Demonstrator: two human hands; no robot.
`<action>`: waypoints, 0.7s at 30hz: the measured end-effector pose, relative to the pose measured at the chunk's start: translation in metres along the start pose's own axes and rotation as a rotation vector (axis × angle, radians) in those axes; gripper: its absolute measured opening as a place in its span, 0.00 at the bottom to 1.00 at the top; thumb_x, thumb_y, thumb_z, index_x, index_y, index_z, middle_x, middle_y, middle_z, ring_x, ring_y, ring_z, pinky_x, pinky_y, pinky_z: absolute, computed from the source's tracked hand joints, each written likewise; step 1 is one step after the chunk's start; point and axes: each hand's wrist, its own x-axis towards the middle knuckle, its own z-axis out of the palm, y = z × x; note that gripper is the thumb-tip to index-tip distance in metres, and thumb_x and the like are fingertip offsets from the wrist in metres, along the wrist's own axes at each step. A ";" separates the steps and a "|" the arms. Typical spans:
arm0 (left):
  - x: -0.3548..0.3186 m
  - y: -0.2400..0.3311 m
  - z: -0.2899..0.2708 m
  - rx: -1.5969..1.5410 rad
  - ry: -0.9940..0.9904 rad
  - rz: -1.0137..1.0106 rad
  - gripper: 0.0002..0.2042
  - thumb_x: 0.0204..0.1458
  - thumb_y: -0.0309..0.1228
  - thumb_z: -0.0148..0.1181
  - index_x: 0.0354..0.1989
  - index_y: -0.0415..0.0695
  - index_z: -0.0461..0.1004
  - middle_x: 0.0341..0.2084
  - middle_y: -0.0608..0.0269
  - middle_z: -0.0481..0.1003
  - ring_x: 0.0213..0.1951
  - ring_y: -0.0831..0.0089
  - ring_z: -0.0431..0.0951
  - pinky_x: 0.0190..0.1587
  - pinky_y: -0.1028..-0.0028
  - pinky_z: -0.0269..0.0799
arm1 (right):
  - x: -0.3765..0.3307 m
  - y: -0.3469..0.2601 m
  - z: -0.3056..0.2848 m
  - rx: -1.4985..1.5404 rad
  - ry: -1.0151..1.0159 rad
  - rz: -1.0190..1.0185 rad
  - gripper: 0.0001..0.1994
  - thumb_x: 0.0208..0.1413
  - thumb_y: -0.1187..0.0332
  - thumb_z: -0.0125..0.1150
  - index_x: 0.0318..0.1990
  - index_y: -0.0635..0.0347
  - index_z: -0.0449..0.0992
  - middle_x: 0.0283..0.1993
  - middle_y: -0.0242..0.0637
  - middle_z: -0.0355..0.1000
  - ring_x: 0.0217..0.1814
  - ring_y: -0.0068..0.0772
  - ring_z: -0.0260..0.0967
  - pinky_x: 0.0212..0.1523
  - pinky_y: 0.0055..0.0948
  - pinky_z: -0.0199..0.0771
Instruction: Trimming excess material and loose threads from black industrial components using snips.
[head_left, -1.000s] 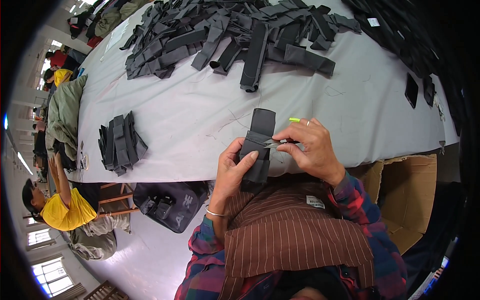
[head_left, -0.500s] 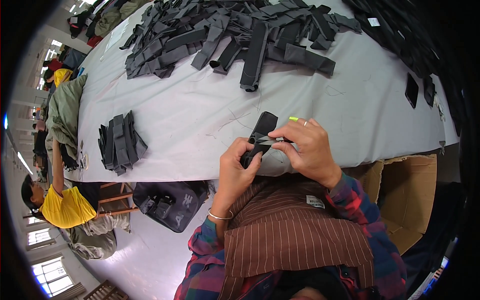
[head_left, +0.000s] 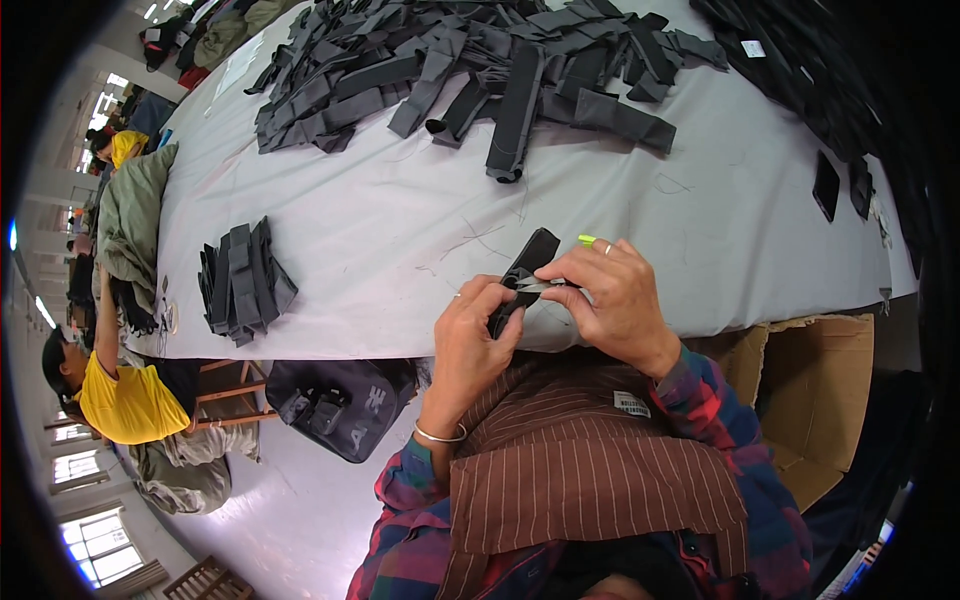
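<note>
Between your two hands, at the counter edge, the black strap piece slants up and away to the right. Your left hand clamps its lower end; your right hand pinches small snips against its middle.

Both forearms up from lower edge, plaid sleeves, converging mid-frame. Left hand curled, fingers bent inward in a pinch, thumb on the near side, thin bangle at wrist. Right hand palm-down, knuckles up, fingertips pinched toward left, ring on one finger. Hands nearly touching.
</note>
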 end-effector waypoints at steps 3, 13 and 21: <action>-0.001 0.001 -0.001 0.012 -0.023 0.001 0.08 0.42 0.20 0.62 0.32 0.36 0.72 0.32 0.57 0.74 0.30 0.62 0.74 0.33 0.72 0.68 | 0.001 0.000 -0.001 -0.055 -0.028 0.005 0.06 0.45 0.67 0.65 0.30 0.52 0.76 0.26 0.28 0.72 0.27 0.34 0.66 0.31 0.34 0.59; 0.014 0.018 -0.022 0.403 -0.004 0.298 0.10 0.33 0.21 0.63 0.28 0.41 0.73 0.44 0.60 0.72 0.42 0.60 0.69 0.40 0.67 0.66 | 0.006 -0.013 0.004 0.244 -0.091 0.114 0.07 0.44 0.69 0.65 0.34 0.53 0.78 0.23 0.32 0.71 0.27 0.37 0.67 0.31 0.33 0.62; -0.001 -0.008 0.010 -0.010 0.143 0.242 0.16 0.28 0.13 0.61 0.28 0.40 0.68 0.31 0.57 0.72 0.33 0.58 0.72 0.33 0.68 0.69 | -0.003 0.013 0.019 0.696 -0.244 0.392 0.04 0.47 0.78 0.60 0.32 0.65 0.77 0.25 0.36 0.73 0.27 0.22 0.68 0.31 0.23 0.66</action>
